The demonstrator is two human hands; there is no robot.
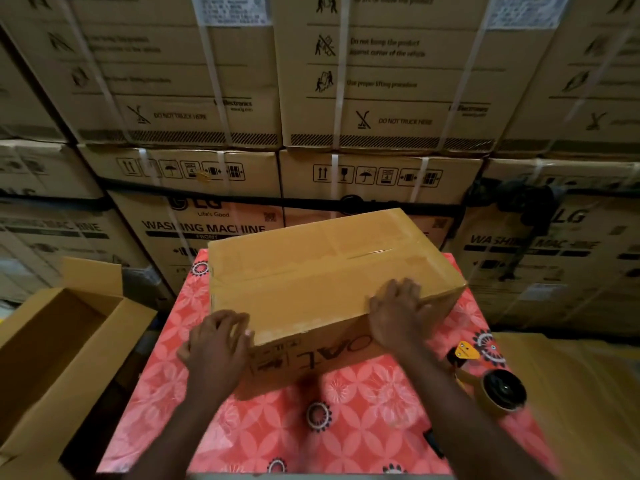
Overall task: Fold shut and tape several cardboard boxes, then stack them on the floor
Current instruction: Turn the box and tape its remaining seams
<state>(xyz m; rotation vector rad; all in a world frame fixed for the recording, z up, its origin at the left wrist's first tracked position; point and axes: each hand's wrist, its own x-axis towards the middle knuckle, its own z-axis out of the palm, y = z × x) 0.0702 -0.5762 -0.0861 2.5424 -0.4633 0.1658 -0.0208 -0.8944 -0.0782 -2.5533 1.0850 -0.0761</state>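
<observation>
A closed brown cardboard box [311, 271] lies on the red patterned table [346, 427], with clear tape along its top seam. My left hand [216, 344] curls round the box's near left corner. My right hand [398, 315] lies on the near right top edge, fingers spread on the top, thumb over the side. A tape dispenser [495, 386] with a brown roll rests on the table to the right, apart from both hands.
An open empty cardboard box [52, 341] stands at the left of the table, flaps up. Flat cardboard [588, 393] lies at the right. A wall of large strapped washing-machine cartons [346, 98] rises close behind the table.
</observation>
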